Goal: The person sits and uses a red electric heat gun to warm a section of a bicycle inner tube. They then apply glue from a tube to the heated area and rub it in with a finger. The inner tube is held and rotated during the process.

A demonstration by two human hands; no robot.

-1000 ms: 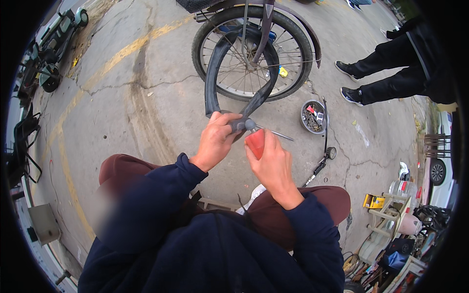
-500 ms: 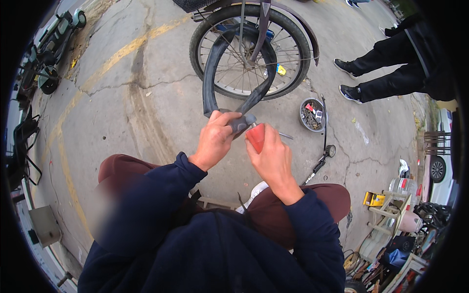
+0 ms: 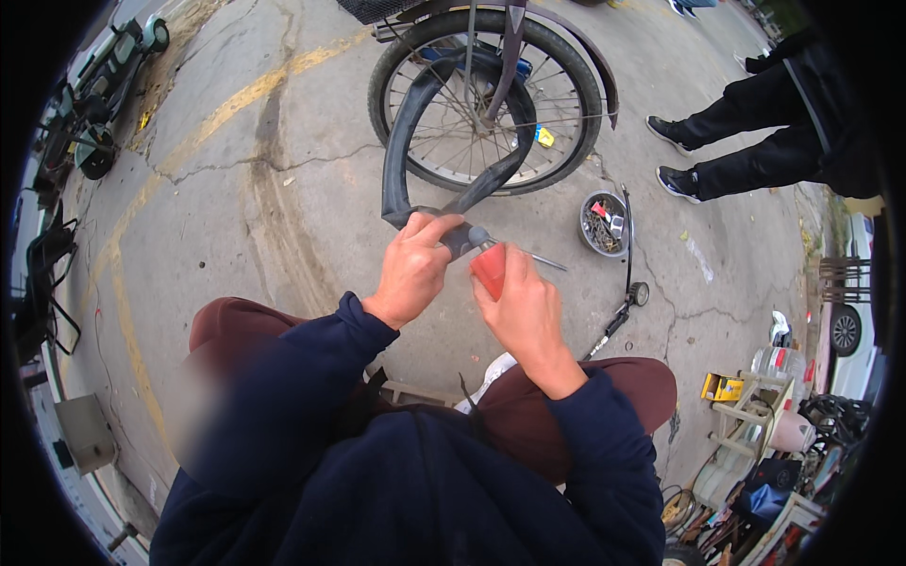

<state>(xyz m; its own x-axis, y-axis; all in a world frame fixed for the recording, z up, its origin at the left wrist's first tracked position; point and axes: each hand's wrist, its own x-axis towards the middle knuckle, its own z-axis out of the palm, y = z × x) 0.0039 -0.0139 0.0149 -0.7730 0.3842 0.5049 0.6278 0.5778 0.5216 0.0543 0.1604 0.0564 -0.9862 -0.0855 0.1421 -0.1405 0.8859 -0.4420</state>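
Note:
A dark inner tube [image 3: 395, 151] hangs in a loop in front of a bicycle wheel [image 3: 583, 132], its near end drawn toward me. My left hand [image 3: 413, 271] is closed around that end, fingers pressing a stretch of it flat. In my right hand [image 3: 526, 307] is a red hand tool [image 3: 489, 272] with a short metal neck and a rounded grey tip. The tip meets or sits right beside the gripped tube; exact contact is hard to tell. A thin metal rod [image 3: 549, 262] shows just beyond my right hand.
A metal bowl of small parts [image 3: 605, 224] and a pump with a gauge [image 3: 639, 293] are on the ground to the right. Another person's legs [image 3: 755, 118] stand at the far right. Crates and clutter [image 3: 755, 415] fill the lower right; a scooter [image 3: 94, 151] stands far left.
The tip of the red tool has shifted slightly left and down along the tube, and my right hand with it. The tube's near left bend has swung slightly left.

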